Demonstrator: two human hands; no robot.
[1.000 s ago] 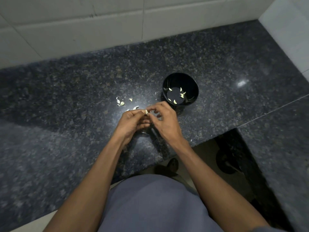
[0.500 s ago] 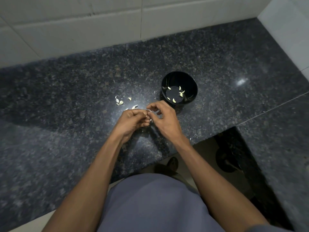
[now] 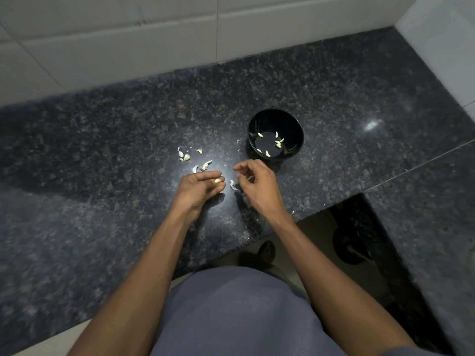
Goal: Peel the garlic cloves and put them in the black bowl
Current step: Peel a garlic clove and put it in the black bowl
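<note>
Near the frame's centre, the left hand (image 3: 199, 186) pinches a garlic clove (image 3: 217, 180) at its fingertips; the right hand (image 3: 257, 185), loosely curled, seems to hold a skin scrap. Shedding that skin first, then dropping the clove into the black bowl (image 3: 295, 125) upper right, works best.

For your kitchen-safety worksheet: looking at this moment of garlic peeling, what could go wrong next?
1. The clove sits only at the left hand's fingertips; it may slip before reaching the black bowl.
2. Loose skins lie between the hands on the countertop and could stick to the clove and end up in the bowl.
3. The unpeeled pieces blend with the scraps and might be missed.
</note>
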